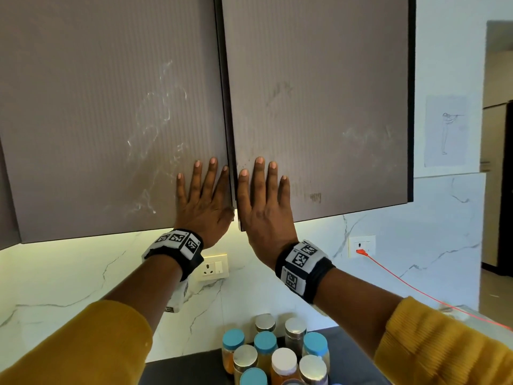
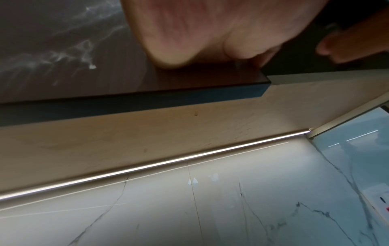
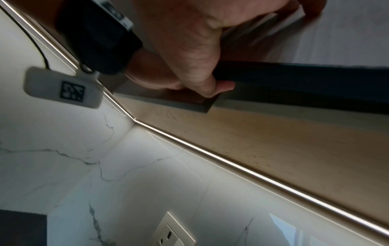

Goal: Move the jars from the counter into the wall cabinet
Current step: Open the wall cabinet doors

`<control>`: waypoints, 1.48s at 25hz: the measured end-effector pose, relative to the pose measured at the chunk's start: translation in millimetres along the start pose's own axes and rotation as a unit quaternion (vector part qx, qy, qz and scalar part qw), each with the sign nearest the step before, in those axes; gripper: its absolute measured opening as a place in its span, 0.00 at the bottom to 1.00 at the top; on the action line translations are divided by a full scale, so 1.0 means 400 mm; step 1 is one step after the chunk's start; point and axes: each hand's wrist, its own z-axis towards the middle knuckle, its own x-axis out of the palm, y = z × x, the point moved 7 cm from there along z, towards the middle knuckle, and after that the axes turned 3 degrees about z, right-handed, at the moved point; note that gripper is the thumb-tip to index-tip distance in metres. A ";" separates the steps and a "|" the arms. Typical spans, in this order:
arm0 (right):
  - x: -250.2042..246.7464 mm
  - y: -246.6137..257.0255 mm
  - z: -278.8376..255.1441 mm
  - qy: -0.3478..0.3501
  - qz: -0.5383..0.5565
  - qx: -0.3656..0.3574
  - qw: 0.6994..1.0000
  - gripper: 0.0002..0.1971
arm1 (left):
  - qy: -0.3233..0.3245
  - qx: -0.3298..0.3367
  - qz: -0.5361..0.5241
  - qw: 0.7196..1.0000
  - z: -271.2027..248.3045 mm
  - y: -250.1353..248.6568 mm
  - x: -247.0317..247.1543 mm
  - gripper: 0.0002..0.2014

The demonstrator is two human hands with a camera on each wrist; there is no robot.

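1. At the cabinet's centre seam, the left hand (image 1: pixel 204 202) and right hand (image 1: pixel 262 204) are laid flat, fingers released, grasping nothing.
2. Both doors should be pulled by their lower edges.
3. The jars (image 1: pixel 273 354) are left on the tabletop (image 1: pixel 177 370) below.

The wall cabinet fills the upper part of the head view, its left door (image 1: pixel 111 115) beside its right door (image 1: pixel 319 107), a narrow seam between them at centre. The left hand (image 1: pixel 204 195) lies flat on the left door's lower right corner; the right hand (image 1: pixel 263 198) lies flat on the right door's lower left corner, just across the seam. Below, at the bottom centre, the jars (image 1: pixel 277 354) stand clustered on the counter (image 1: pixel 177 370). A wall socket (image 1: pixel 212 266) sits between the wrists, behind them.
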 end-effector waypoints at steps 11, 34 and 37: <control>-0.315 -0.097 -0.244 -0.107 0.042 0.001 0.993 0.46 | 0.080 0.114 0.017 0.990 -0.003 -0.241 0.039 0.54; -0.726 -0.504 -0.603 -0.260 0.070 0.263 0.927 0.40 | 0.071 0.017 -0.072 0.995 0.067 -0.438 0.050 0.45; -0.739 -0.547 -0.614 -0.260 0.023 0.279 0.924 0.42 | 0.070 0.020 -0.086 0.994 0.066 -0.439 0.050 0.45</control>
